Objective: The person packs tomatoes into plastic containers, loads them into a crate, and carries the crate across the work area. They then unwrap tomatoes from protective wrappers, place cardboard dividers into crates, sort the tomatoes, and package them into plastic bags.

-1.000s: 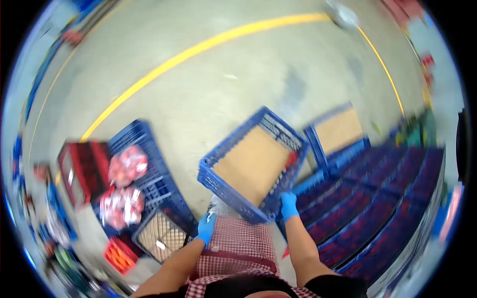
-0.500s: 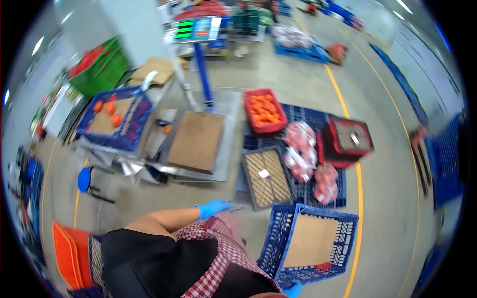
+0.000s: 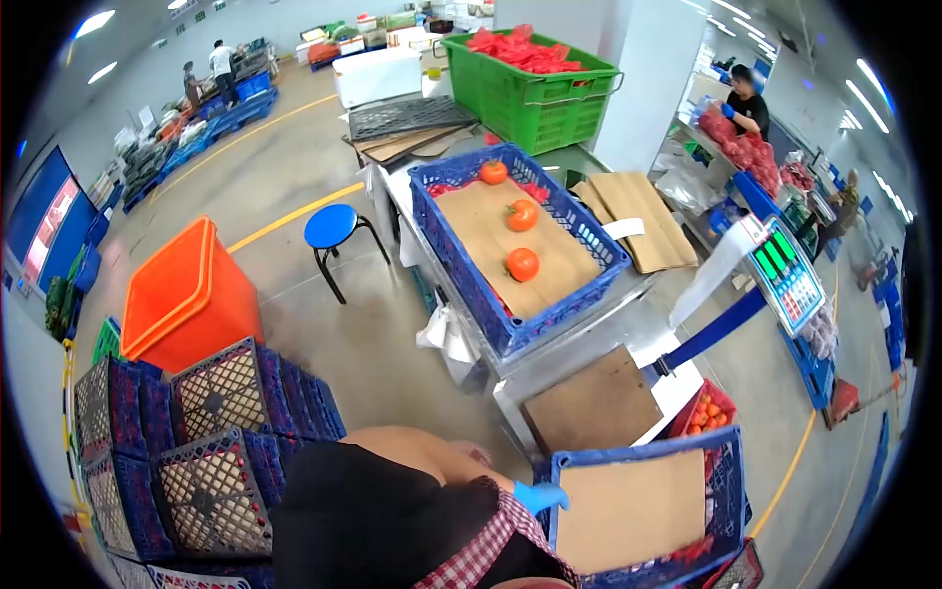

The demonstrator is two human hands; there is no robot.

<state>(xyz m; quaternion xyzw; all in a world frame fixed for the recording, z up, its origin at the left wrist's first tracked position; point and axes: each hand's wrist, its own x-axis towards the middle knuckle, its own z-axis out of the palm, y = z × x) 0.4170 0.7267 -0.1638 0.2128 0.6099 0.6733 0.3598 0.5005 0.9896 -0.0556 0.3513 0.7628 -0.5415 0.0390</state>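
A blue crate (image 3: pixel 728 471) lined with brown cardboard is at the lower right, with some red material in its near corner. My left hand (image 3: pixel 538 497), in a blue glove, is at this crate's left wall, its fingers over the rim. My right hand is out of sight. Beyond, a second blue crate (image 3: pixel 446 250) lies on a metal table, with cardboard and three tomatoes (image 3: pixel 522 264) inside. The scale platform (image 3: pixel 594 402) stands between the two crates, its display (image 3: pixel 785 275) lit green.
Stacked crates (image 3: pixel 211 398) and an orange bin (image 3: pixel 177 299) are at the left. A blue stool (image 3: pixel 332 226) stands near the metal table. Behind are a green crate (image 3: pixel 530 98) and folded cardboard (image 3: pixel 638 216). A person (image 3: pixel 748 103) works among red bags at the back right.
The view has swung from the floor and pallet to the table and scale. The held crate now appears beside the scale platform. My left hand has come to its rim; my right hand has left view.
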